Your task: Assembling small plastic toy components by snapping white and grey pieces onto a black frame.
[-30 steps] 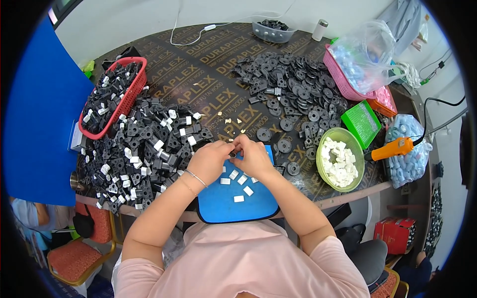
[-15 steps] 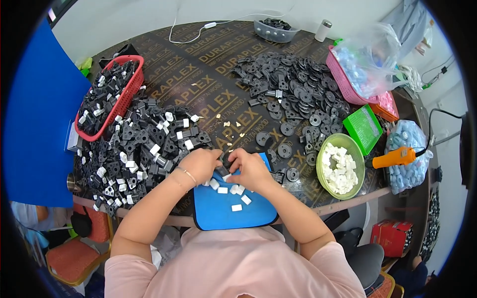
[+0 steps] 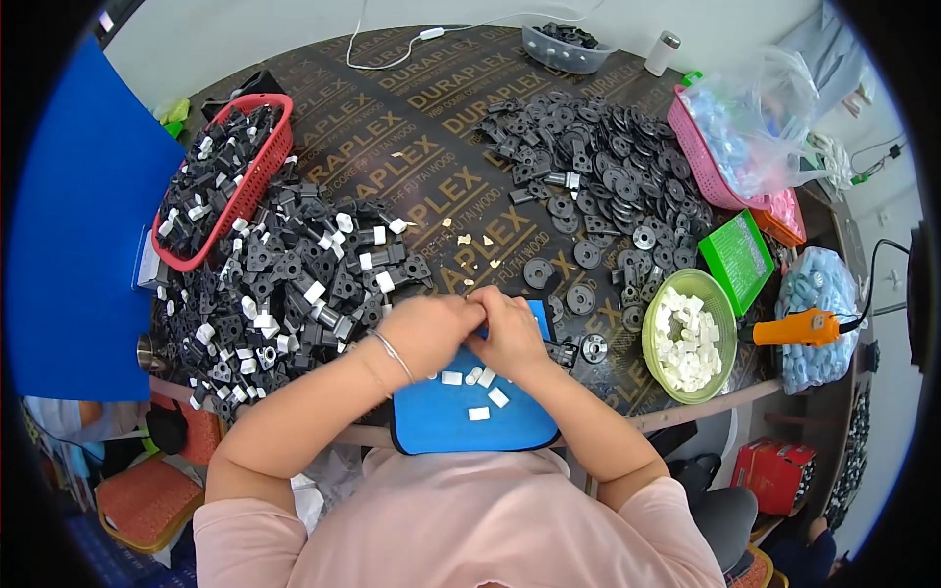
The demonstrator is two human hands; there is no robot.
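My left hand (image 3: 431, 331) and my right hand (image 3: 508, 331) are pressed together over the far edge of a blue mat (image 3: 461, 423) at the table's front. Their fingers are closed around a small part that I cannot make out. Several small white blocks (image 3: 478, 388) lie loose on the mat just below the hands. A thin bracelet (image 3: 394, 355) sits on my left wrist.
A heap of black parts with white inserts (image 3: 284, 284) lies at the left, beside a red basket (image 3: 221, 181) of the same. Black round discs (image 3: 598, 186) spread at the right. A green bowl of white blocks (image 3: 686, 333), a green box (image 3: 737, 260), a pink basket (image 3: 711, 147) and an orange-handled tool (image 3: 799, 328) stand at the right.
Both hands have stayed together over the mat, with only small shifts of the fingers. The picture has shifted slightly with my head.
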